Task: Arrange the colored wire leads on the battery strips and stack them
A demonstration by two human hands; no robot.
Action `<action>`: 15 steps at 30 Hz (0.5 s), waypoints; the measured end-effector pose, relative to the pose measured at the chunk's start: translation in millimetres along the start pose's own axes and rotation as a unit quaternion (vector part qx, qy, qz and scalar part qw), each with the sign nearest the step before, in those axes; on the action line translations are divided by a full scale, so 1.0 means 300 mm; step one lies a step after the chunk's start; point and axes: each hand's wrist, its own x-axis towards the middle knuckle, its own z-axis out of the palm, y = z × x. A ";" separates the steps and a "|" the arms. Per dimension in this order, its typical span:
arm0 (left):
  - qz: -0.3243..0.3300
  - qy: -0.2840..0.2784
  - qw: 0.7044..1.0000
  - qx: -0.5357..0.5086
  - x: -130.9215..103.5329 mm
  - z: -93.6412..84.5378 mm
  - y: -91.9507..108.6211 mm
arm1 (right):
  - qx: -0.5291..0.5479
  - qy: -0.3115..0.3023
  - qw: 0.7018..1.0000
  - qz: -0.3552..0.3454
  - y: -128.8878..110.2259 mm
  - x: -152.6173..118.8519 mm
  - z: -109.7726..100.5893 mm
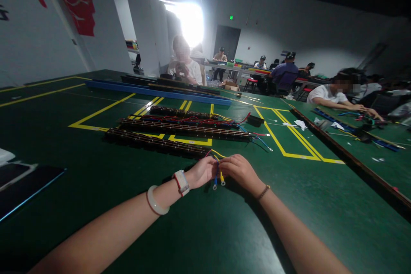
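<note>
Wires (215,176) between fingers of both hands, ring-terminal ends hanging below.

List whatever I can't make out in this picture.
All in the head view:
- Where the fingertips of the left hand and right hand meet the blue wire and yellow wire: hidden by the fingers.
- Far end of the long brown strip: cut off by the right edge.
- Whole shape of the dark flat object: cut off by the left edge.
- Markings on the small tape label: too small.
</note>
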 end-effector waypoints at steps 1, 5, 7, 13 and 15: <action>0.007 0.006 1.000 0.008 0.000 0.001 -0.001 | 0.028 0.017 0.999 0.022 -0.001 0.002 0.002; 0.042 -0.020 0.998 0.049 0.002 0.000 -0.013 | 0.095 0.055 0.990 0.094 -0.019 0.045 -0.003; 0.043 -0.024 0.996 0.072 0.002 -0.002 -0.017 | 0.085 0.069 0.989 0.104 -0.031 0.092 -0.005; 0.060 0.010 0.993 0.102 -0.002 0.001 -0.019 | -0.023 0.023 0.995 0.091 -0.058 0.280 0.027; 0.063 0.011 0.993 0.101 -0.007 0.008 -0.016 | -0.049 0.001 0.995 0.087 -0.062 0.330 0.046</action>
